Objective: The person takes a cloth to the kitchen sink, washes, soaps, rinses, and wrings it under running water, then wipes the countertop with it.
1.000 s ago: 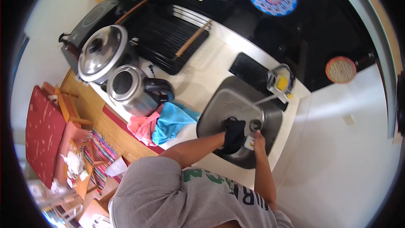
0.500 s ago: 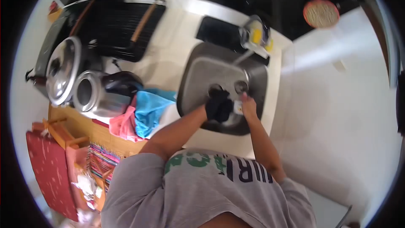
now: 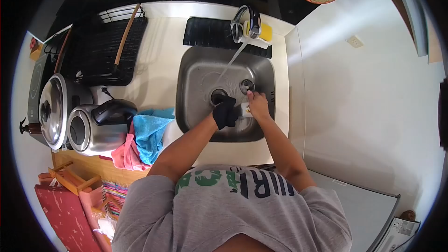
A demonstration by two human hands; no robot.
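Observation:
Both of my hands are low inside the steel sink [image 3: 189, 81]. My left hand [image 3: 225, 113], in a black glove, is curled closed beside the round drain [image 3: 218, 96]; whatever it grips is hidden. My bare right hand [image 3: 259, 106] is closed around a small white item with a yellow mark [image 3: 246, 109], partly covered by the fingers and close against the glove. Just beyond my right fingers a small clear glass [image 3: 247, 85] stands on the sink floor. A thin stream of water [image 3: 235, 57] runs from the faucet [image 3: 252, 21] into the sink.
A yellow sponge [image 3: 266, 31] sits in a holder by the faucet. Left of the sink are a black dish rack [image 3: 100, 58], a steel kettle [image 3: 95, 128], a lidded pot [image 3: 53, 112], and blue [image 3: 151, 133] and pink towels [image 3: 128, 154]. A white wall [image 3: 354, 93] stands at right.
The head view has shifted, so the sink and counter sit further left and the back wall shows more. Both hands stay low in the sink, the right still on the white item.

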